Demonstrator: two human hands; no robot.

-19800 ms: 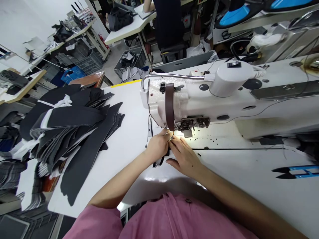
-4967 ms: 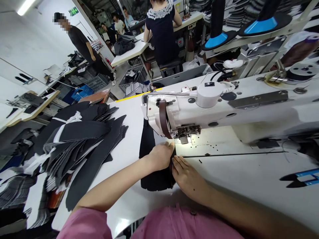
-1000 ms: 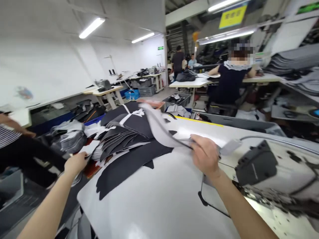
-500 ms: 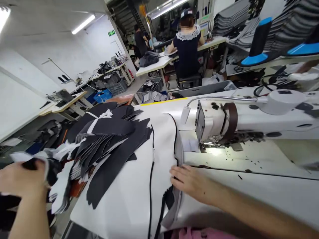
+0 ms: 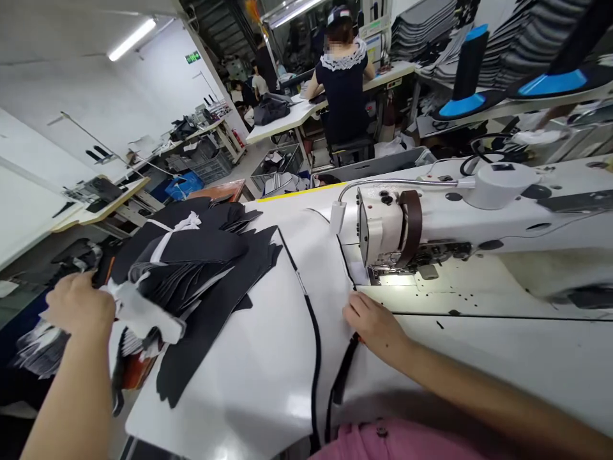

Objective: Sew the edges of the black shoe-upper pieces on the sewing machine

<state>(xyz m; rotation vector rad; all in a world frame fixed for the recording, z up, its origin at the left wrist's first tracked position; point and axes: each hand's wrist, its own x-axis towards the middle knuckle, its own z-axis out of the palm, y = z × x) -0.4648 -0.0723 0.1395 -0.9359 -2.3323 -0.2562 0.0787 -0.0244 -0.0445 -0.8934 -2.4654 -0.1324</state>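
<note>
Black-bound pale panel (image 5: 325, 268) | flat on surface (image 5: 239, 409), long axis running from body toward sewing machine head (image 5: 383, 230) | right hand (image 5: 373, 326) nearer, fingers (image 5: 353, 309) resting ungripped on its edge | left hand (image 5: 80, 303) clamped on white fabric piece (image 5: 141, 313) above black panel stack (image 5: 191, 255)

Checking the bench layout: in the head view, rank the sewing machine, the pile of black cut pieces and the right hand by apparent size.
Sewing machine, then pile of black cut pieces, then right hand; its nearness to the camera makes its true size unsure.
</note>
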